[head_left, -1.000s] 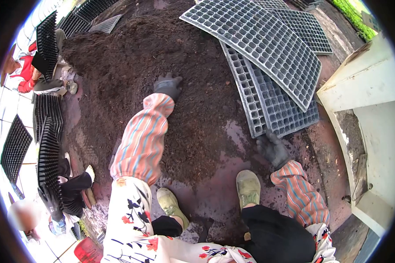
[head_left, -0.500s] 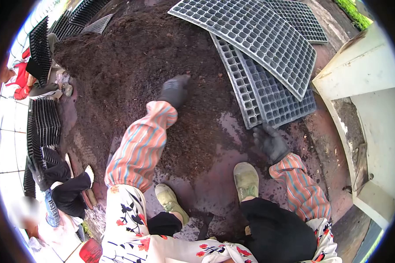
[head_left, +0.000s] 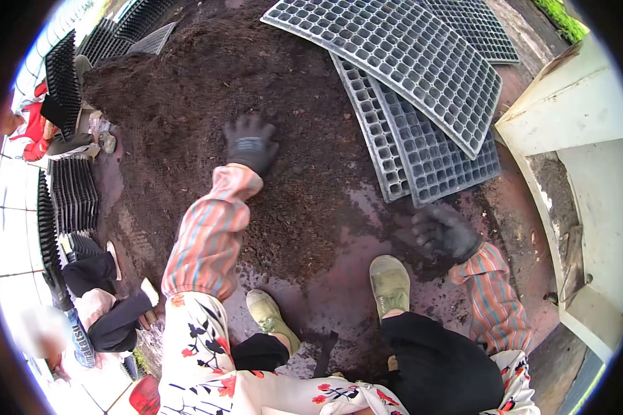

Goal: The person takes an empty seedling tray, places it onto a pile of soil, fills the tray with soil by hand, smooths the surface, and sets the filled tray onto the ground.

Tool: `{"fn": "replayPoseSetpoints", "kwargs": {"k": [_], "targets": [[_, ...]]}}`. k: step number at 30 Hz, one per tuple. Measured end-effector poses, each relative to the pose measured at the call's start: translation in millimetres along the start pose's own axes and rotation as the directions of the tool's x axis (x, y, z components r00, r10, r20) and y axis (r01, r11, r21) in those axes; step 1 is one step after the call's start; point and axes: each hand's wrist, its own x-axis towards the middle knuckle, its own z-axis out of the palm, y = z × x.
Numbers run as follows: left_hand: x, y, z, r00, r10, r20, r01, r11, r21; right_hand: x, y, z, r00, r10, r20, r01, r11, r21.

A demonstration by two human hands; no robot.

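Left hand spread wide, grabbing nothing, dark dirt under and around. Right hand half open, tray just ahead.

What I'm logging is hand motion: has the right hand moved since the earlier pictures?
Yes: the right hand has moved rightward relative to the nearest grey tray.

L arm: reached well fwd, approx. straight.
L grip: was gloved, back of hand up; fingers pointed fwd, spread, thumb out to R.
R arm: sat bent, nearer body vs. L.
R grip: was gloved; fingers pointed inward (L), loosely bent, slightly apart.
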Motion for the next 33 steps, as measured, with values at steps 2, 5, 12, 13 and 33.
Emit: {"fn": "replayPoseSetpoints", "kwargs": {"k": [2,5,12,13,33], "targets": [[-12,-23,15,0.994,-0.107,-0.036,0.103,0.991,-0.080,-3,-4,-11,0.989,-0.145,0.020,0.142,0.982,0.125],[-35,-21,19,0.993,-0.095,-0.068,0.081,0.981,-0.178,9,-22,-32,0.879,-0.410,-0.243,0.457,0.871,0.183],[-49,48,9,0.955,0.215,-0.205,-0.241,0.964,-0.112,34,-87,-24,0.621,-0.545,-0.563,0.682,0.730,0.046],[-46,64,9,0.954,0.256,-0.155,-0.284,0.939,-0.194,40,-91,-24,0.603,-0.521,-0.604,0.688,0.723,0.063],[-50,62,23,0.983,0.108,0.146,-0.018,0.858,-0.513,102,-101,-56,0.692,-0.716,-0.099,0.524,0.403,0.750]]}}
